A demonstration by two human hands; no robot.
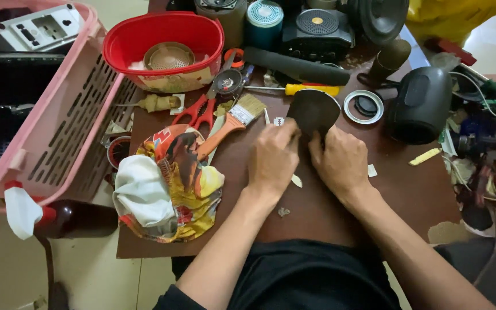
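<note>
Both hands meet at the middle of a brown table [317, 212]. My left hand [272, 161] and my right hand [340, 163] together grip a dark cone-shaped speaker part [313, 109] by its near edge, fingers curled around it. Just left of my left hand lies a paintbrush with an orange handle [231, 123]. Small pale scraps [297, 181] lie on the table between and beside my hands.
A crumpled colourful cloth [167, 183] lies at the left, red-handled scissors [202, 109] and a yellow-handled screwdriver [299, 89] behind. A red tub [165, 49], pink basket [58, 126], dark speakers [420, 103], a metal ring [363, 106] and tangled wires [489, 166] crowd the edges.
</note>
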